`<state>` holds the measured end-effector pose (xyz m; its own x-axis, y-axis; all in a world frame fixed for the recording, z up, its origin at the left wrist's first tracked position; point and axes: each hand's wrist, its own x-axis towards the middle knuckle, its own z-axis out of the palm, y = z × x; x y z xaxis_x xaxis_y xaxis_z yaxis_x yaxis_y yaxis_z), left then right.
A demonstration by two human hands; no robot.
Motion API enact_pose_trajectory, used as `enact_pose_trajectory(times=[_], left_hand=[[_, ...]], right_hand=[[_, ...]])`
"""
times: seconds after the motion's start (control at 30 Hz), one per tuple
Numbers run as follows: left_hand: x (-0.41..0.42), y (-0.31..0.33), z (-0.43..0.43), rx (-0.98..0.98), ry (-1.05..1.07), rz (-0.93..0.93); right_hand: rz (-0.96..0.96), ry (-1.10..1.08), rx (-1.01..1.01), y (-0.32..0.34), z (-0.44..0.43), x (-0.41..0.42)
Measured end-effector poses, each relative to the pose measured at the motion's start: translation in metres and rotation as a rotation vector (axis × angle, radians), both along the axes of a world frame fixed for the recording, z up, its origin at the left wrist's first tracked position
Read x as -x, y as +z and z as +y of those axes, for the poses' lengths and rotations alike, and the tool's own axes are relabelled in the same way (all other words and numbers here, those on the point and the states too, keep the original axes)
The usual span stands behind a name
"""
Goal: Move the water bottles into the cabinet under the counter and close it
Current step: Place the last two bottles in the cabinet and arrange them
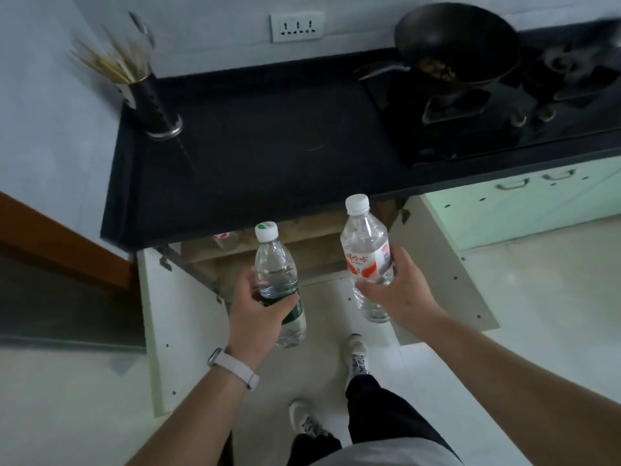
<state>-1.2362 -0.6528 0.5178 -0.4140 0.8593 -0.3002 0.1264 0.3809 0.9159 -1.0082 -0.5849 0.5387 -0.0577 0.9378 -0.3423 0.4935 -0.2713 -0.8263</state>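
Each hand gripped an upright bottle at frame centre: left hand [257,309] the green-label bottle [279,284], right hand [396,284] the red-label bottle [366,257]. The open cabinet [268,243] lay just above them, roughly equally near.

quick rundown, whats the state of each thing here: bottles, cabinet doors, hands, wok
green-label bottle: capped, upright, held in left hand
red-label bottle: capped, upright, held in right hand
left cabinet door: open
right cabinet door: open
wok: on the stove, food inside
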Motion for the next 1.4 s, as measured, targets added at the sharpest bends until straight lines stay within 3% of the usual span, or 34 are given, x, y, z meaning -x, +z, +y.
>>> enact_pose_trajectory(times=[0.27,0.5,1.0,1.17,1.4], left_hand=[[-0.027,-0.048,0.044,0.127,-0.055,0.029],[-0.037,-0.145,0.093,0.188,-0.134,0.030],[-0.031,-0.388,0.218,-0.094,-0.055,-0.039],[-0.028,-0.414,0.237,-0.167,-0.054,-0.041],[-0.031,-0.390,0.284,-0.285,-0.120,-0.009]], right_hand=[[0.040,-0.088,0.100,-0.059,0.034,-0.024],[0.067,-0.144,0.079,-0.156,0.079,-0.033],[0.254,-0.177,-0.144,-0.392,0.172,-0.015],[0.281,-0.161,-0.211,-0.415,0.194,-0.019],[0.250,-0.142,-0.308,-0.404,0.224,-0.031]])
